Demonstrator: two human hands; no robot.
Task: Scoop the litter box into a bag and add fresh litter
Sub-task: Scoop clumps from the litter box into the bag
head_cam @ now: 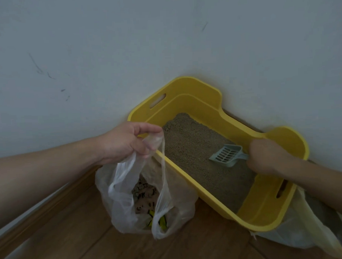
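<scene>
A yellow litter box (pixel 267 209) stands against the wall, filled with grey-brown litter (pixel 192 148). My left hand (pixel 125 141) holds up the handle of a thin white plastic bag (pixel 122 202) beside the box's left rim; clumps and some packaging lie in the bag. My right hand (pixel 265 156) grips the handle of a pale blue slotted scoop (pixel 226 153), whose head rests on the litter near the box's right side.
A white wall (pixel 162 41) rises right behind the box. A wooden floor (pixel 83 241) with a wooden skirting board runs along the left. Another translucent plastic bag (pixel 300 229) lies on the floor at the box's near right corner.
</scene>
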